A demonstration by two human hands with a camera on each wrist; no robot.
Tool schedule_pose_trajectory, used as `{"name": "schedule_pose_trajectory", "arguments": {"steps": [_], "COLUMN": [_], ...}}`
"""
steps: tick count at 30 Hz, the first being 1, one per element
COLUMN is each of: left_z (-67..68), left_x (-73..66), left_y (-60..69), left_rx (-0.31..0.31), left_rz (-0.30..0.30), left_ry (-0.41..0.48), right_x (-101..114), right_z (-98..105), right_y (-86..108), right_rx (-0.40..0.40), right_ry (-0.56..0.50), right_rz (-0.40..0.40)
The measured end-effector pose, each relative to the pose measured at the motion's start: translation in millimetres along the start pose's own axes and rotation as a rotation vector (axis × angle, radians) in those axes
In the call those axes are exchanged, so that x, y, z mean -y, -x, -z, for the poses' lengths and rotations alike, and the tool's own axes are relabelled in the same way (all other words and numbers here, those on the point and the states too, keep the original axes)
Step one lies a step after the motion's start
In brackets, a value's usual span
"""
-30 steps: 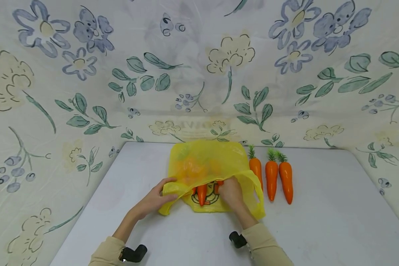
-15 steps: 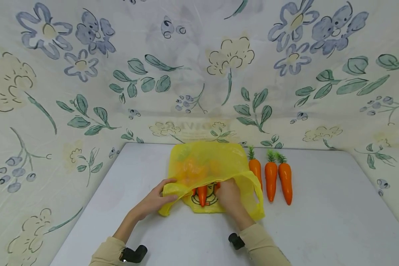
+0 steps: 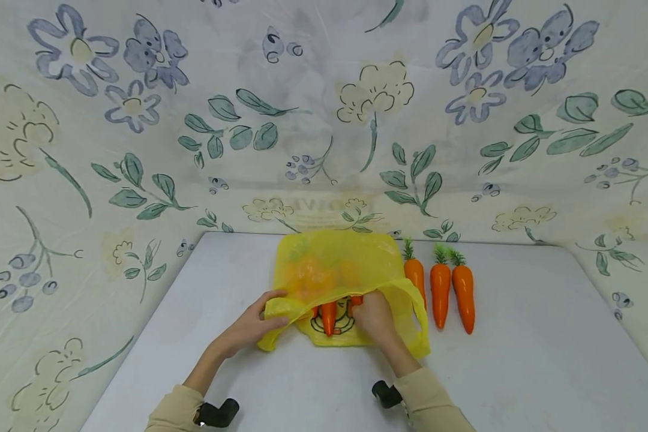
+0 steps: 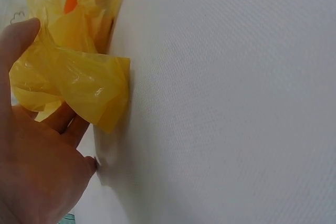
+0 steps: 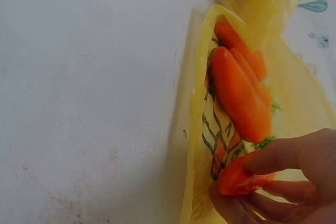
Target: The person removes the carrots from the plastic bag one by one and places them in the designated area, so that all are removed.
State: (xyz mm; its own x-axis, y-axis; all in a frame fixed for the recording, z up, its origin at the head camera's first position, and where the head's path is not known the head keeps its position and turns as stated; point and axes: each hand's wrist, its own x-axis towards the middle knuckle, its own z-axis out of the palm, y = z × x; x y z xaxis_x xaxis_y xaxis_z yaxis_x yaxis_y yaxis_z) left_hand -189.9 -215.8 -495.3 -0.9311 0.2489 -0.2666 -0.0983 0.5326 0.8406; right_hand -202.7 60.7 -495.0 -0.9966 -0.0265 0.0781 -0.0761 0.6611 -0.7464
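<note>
A yellow plastic bag lies flat near the back of the table, its mouth facing me. My left hand holds the left side of that mouth up, thumb over the film and fingers beneath, as the left wrist view shows. Reaching inside, my right hand pinches an orange carrot by its tapered end. Beside it in the bag are several more carrots, partly under the film. Their green tops are mostly hidden.
Three loose carrots lie to the right of the bag: one partly behind its edge, a middle carrot and an outer carrot. The white table meets a flower-printed sheet at the back and sides.
My right hand has shifted slightly inside the bag, first left, then a little back right, with the carrot end showing again beside it. The left hand and bag stay put.
</note>
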Motion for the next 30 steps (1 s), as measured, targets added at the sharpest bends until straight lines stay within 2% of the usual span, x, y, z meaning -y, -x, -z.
{"name": "schedule_pose_trajectory", "arguments": {"steps": [15, 24, 30], "left_z": [-0.2, 0.5, -0.4], "left_x": [-1.1, -2.9, 0.2], "left_y": [1.4, 1.4, -1.1], "left_rx": [0.005, 0.015, -0.002], "left_rz": [-0.008, -0.027, -0.007], "left_ry": [-0.007, -0.007, -0.009], "right_x": [3.2, 2.1, -1.1], "right_z": [4.2, 8.5, 10.0], "right_y": [10.0, 17.2, 20.4], "right_rx": [0.002, 0.000, -0.014], "right_ry": [-0.112, -0.095, -0.095], "right_rz": [-0.052, -0.071, -0.060]}}
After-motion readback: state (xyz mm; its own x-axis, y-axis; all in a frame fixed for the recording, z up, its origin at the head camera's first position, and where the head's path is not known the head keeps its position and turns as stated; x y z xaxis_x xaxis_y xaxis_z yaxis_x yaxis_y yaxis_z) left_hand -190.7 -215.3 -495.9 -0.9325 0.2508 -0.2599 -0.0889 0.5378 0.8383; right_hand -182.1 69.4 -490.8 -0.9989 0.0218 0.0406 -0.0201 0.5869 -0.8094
